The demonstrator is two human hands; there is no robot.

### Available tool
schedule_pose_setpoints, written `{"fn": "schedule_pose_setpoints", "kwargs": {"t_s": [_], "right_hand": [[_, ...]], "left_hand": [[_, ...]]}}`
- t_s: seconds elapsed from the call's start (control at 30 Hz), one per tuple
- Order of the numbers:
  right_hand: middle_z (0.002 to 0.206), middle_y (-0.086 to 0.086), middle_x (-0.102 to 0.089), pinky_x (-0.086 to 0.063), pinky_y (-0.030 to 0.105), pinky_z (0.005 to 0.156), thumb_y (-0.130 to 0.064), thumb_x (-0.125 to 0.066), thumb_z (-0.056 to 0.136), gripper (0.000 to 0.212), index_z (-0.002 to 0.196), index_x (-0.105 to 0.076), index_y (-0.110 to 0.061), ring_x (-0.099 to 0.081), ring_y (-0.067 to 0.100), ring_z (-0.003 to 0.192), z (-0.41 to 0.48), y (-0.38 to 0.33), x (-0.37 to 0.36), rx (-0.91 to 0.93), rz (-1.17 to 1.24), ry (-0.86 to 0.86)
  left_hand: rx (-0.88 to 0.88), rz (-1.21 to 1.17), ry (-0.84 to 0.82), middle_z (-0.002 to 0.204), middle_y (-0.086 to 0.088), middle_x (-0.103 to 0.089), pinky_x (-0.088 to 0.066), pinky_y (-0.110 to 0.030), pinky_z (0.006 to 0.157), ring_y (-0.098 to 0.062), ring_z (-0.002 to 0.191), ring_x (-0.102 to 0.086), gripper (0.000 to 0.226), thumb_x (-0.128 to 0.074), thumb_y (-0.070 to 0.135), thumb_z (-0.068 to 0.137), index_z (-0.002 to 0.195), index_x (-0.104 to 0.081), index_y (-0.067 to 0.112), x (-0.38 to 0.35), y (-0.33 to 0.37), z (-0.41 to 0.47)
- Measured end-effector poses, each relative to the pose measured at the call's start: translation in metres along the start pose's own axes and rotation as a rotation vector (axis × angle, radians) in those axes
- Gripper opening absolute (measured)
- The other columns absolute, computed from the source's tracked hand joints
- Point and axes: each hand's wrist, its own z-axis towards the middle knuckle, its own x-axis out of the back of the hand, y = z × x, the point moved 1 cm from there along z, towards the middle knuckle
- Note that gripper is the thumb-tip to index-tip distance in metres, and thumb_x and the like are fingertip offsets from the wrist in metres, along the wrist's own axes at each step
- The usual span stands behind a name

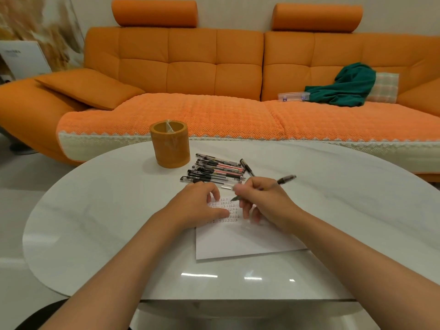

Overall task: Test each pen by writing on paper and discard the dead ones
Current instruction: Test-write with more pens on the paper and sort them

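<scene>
The right hand (264, 201) is gripping a pen (284, 180) in curled fingers, its tip pointing at the far end of the paper (238, 244). The left hand (200, 203) is resting loosely open on the paper's left side, holding nothing. Spare pens (214, 171) are lying just beyond.

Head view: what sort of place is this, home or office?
Most likely a home living room. A long orange sofa with headrest bolsters fills the background, a green cloth and a checked cushion lie on it, and the person holds a pen at a white table in front of it.
</scene>
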Motion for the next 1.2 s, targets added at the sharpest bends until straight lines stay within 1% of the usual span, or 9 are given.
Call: {"fn": "schedule_pose_setpoints", "kwargs": {"t_s": [0.03, 0.07, 0.13, 0.27, 0.37, 0.5, 0.67, 0.97, 1.2], "right_hand": [[0.063, 0.015, -0.064, -0.042, 0.028, 0.045, -0.021, -0.072, 0.089, 0.017, 0.082, -0.063, -0.008, -0.057, 0.023, 0.049, -0.0025, 0.0028, 0.0003, -0.016, -0.023, -0.022], [0.060, 0.016, -0.063, -0.042, 0.028, 0.046, -0.010, -0.072, 0.086, 0.010, 0.083, -0.063, -0.007, -0.055, 0.021, 0.047, -0.0048, 0.0050, 0.0008, -0.020, -0.046, -0.039], [0.055, 0.014, -0.060, -0.043, 0.028, 0.049, -0.001, -0.065, 0.083, 0.005, 0.081, -0.061, -0.003, -0.054, 0.020, 0.046, -0.0086, 0.0066, 0.0023, -0.008, -0.089, -0.052], [0.049, 0.005, -0.059, -0.042, 0.025, 0.048, -0.002, -0.066, 0.083, 0.015, 0.072, -0.057, -0.006, -0.052, 0.017, 0.044, -0.0103, 0.0053, 0.0044, 0.027, -0.190, -0.079], [0.049, 0.001, -0.057, -0.041, 0.023, 0.046, 0.000, -0.066, 0.083, 0.018, 0.070, -0.055, -0.007, -0.053, 0.013, 0.044, -0.0096, 0.0066, 0.0069, 0.034, -0.253, -0.102], [0.052, 0.010, -0.058, -0.041, 0.024, 0.046, 0.003, -0.064, 0.083, 0.010, 0.078, -0.056, -0.001, -0.052, 0.018, 0.046, -0.0097, 0.0053, 0.0096, 0.010, -0.206, -0.148], [0.054, 0.013, -0.056, -0.040, 0.026, 0.046, 0.004, -0.065, 0.084, 0.013, 0.080, -0.052, 0.006, -0.052, 0.021, 0.047, -0.0091, 0.0078, 0.0088, 0.016, -0.183, -0.149], [0.053, -0.003, -0.056, -0.040, 0.023, 0.046, 0.001, -0.066, 0.083, 0.022, 0.069, -0.052, -0.008, -0.052, 0.012, 0.046, -0.0078, 0.0114, 0.0062, 0.065, -0.281, -0.112], [0.057, -0.001, -0.060, -0.044, 0.024, 0.049, -0.001, -0.069, 0.083, 0.023, 0.068, -0.053, -0.009, -0.058, 0.013, 0.050, -0.0093, 0.0116, 0.0058, 0.091, -0.320, -0.109]], "left_hand": [[-0.002, 0.001, 0.001, 0.094, 0.017, -0.052, -0.039, -0.024, 0.063, -0.004, 0.084, -0.051, 0.040, -0.075, 0.061, 0.075, 0.103, -0.058, 0.037, -0.0001, -0.0007, 0.0008], [-0.002, 0.004, -0.003, 0.094, 0.017, -0.052, -0.039, -0.025, 0.063, -0.003, 0.084, -0.050, 0.041, -0.075, 0.061, 0.074, 0.102, -0.057, 0.038, 0.0000, -0.0013, 0.0016], [-0.002, 0.021, -0.017, 0.094, 0.017, -0.052, -0.041, -0.025, 0.065, -0.003, 0.084, -0.051, 0.042, -0.076, 0.062, 0.074, 0.103, -0.057, 0.038, 0.0004, -0.0016, 0.0030], [-0.015, 0.037, -0.042, 0.095, 0.017, -0.053, -0.043, -0.026, 0.069, -0.004, 0.086, -0.052, 0.043, -0.075, 0.060, 0.076, 0.107, -0.056, 0.037, 0.0022, 0.0000, 0.0047], [-0.008, 0.032, -0.041, 0.094, 0.018, -0.051, -0.041, -0.026, 0.067, -0.004, 0.086, -0.051, 0.045, -0.075, 0.062, 0.074, 0.106, -0.054, 0.038, 0.0011, -0.0012, 0.0050], [-0.018, 0.057, -0.029, 0.093, 0.020, -0.046, -0.039, -0.028, 0.067, -0.009, 0.092, -0.049, 0.053, -0.074, 0.068, 0.070, 0.106, -0.051, 0.037, -0.0018, -0.0009, 0.0046], [-0.006, 0.057, -0.048, 0.094, 0.018, -0.046, -0.042, -0.029, 0.073, -0.012, 0.096, -0.049, 0.054, -0.074, 0.069, 0.071, 0.108, -0.051, 0.037, -0.0016, -0.0009, 0.0063], [0.008, 0.059, -0.059, 0.097, 0.015, -0.048, -0.043, -0.030, 0.075, -0.013, 0.099, -0.048, 0.055, -0.074, 0.068, 0.072, 0.110, -0.051, 0.036, -0.0016, -0.0006, 0.0071], [0.017, 0.067, -0.072, 0.102, 0.012, -0.049, -0.048, -0.031, 0.080, -0.013, 0.100, -0.050, 0.056, -0.075, 0.068, 0.072, 0.110, -0.051, 0.036, -0.0016, -0.0004, 0.0082]]}}
